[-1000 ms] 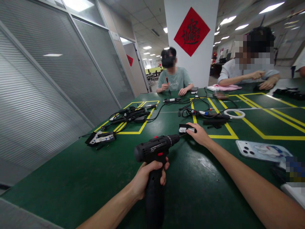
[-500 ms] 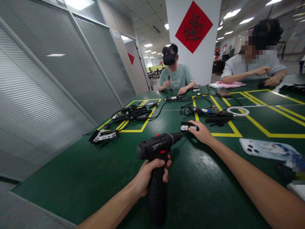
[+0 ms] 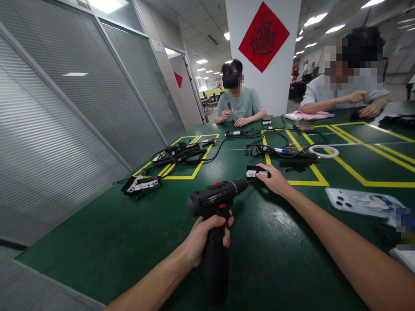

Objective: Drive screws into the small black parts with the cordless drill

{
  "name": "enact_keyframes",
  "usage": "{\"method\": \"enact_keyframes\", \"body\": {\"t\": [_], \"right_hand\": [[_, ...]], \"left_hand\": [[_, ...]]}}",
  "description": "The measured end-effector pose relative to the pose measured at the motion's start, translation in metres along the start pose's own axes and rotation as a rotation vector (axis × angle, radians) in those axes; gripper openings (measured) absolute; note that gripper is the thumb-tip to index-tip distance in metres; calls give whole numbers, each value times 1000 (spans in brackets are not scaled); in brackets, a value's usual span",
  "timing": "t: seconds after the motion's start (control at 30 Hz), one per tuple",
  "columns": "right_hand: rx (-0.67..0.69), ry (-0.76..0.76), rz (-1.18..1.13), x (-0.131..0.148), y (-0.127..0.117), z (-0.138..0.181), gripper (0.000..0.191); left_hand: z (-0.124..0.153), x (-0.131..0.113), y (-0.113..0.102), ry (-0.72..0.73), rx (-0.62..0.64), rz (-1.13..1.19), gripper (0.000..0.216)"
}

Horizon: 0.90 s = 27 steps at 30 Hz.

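Note:
My left hand (image 3: 207, 237) is wrapped around the handle of a black cordless drill (image 3: 214, 199) with small red buttons. The drill points away and to the right. Its thin bit reaches the near side of a small black and white block-shaped part (image 3: 252, 172); whether the tip touches it I cannot tell. My right hand (image 3: 272, 178) grips that part from its right side, fingers over the top, close above the green table (image 3: 155, 246). The fingers partly cover the part.
Tangled black cables (image 3: 181, 152) lie within yellow tape lines. A black and white bracket-like piece (image 3: 141, 185) is at the left. A phone (image 3: 363, 201) and a white ring (image 3: 324, 151) lie to the right. Two people (image 3: 241, 101) sit across the table.
The drill and my left hand have shifted very slightly to the right. My right hand stays on the part. Across the table, the person's hand has moved slightly left.

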State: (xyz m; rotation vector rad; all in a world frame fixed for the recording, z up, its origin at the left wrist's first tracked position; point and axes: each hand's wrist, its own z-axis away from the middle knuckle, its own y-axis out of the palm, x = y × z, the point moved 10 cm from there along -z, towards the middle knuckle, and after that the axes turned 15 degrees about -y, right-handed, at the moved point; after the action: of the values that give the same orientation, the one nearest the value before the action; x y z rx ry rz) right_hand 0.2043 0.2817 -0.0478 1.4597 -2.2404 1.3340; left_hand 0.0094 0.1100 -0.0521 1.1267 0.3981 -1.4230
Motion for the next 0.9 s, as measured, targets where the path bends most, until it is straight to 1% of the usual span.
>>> {"method": "enact_keyframes", "body": {"t": [0.3,0.53,0.9], "right_hand": [[-12,9,-8,-1,0,1,40],[-3,-11,-7,3,-1,-1,37],[-18,-5,-19,-1,0,0,38]], "left_hand": [[-1,1,-1,-3,7,8,20],[0,1,0,5,9,-4,21],[0,1,-1,-2,-1,17,20]]}}
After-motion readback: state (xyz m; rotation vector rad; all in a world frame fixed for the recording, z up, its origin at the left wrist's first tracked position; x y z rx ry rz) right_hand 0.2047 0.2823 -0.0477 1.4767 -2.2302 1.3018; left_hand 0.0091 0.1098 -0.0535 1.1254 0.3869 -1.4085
